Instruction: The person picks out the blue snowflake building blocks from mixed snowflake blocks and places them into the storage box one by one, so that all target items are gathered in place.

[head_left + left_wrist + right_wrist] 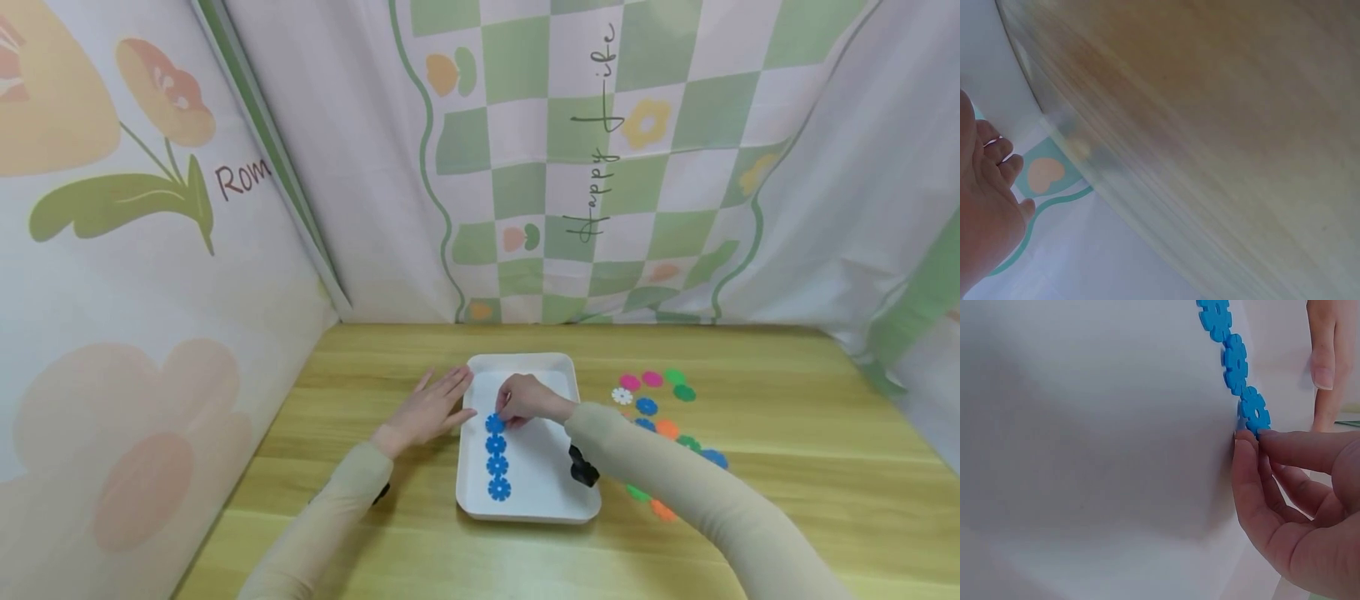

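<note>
In the head view a white tray (536,500) lies on the wooden table, with a row of blue snowflake discs (497,465) along its left side. My right hand (528,398) reaches over the tray to the far end of this row. The right wrist view shows its thumb and fingers pinching the edge of the end blue disc (1255,411), which meets its neighbour in the chain. My left hand (431,410) has its fingers extended at the tray's left rim. It holds nothing; in the left wrist view part of that hand (991,187) shows at the left edge.
Right of the tray, loose discs in several colours lie on the table, among them a white disc (622,396), a pink disc (652,379) and an orange disc (667,429). My right forearm covers some. A patterned curtain (585,167) hangs behind the table.
</note>
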The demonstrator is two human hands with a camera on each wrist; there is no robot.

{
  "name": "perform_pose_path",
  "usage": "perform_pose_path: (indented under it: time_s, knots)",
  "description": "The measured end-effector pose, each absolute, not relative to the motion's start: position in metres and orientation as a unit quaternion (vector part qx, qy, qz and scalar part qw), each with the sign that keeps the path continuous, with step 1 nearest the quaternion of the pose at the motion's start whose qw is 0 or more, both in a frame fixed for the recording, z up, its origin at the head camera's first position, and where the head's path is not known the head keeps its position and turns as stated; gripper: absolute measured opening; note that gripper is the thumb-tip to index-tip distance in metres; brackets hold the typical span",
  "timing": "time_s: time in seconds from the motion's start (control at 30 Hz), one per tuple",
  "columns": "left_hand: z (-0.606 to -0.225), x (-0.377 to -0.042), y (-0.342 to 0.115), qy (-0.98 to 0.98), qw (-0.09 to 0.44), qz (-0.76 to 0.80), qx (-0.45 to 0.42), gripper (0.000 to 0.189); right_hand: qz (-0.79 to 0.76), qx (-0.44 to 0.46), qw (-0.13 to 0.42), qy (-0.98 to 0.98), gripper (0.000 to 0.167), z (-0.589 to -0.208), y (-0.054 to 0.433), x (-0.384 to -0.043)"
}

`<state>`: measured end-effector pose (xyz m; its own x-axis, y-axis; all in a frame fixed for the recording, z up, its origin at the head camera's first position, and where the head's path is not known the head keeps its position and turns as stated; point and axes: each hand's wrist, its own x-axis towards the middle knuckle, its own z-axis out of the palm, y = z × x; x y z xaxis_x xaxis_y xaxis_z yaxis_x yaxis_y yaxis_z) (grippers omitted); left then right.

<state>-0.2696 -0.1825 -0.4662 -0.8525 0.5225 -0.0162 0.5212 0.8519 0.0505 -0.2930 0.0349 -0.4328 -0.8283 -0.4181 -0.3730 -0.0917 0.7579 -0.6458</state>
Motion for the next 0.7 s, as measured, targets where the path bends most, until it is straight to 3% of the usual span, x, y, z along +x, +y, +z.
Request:
perform_pose_path:
  time_s: [0.4, 0.7]
  knots:
    - [-0.467, -0.269, -0.181, 0.962, 0.006, 0.026, 0.271, 0.073, -0.326, -0.133, 0.227, 0.908, 0.004, -0.427, 0.043, -0.288]
    - [-0.467, -0.269, -0.182, 0.962, 0.012, 0.027, 0.272, 0.074, -0.369, -0.161, 0.218, 0.889, 0.008, -0.407, 0.081, -0.292]
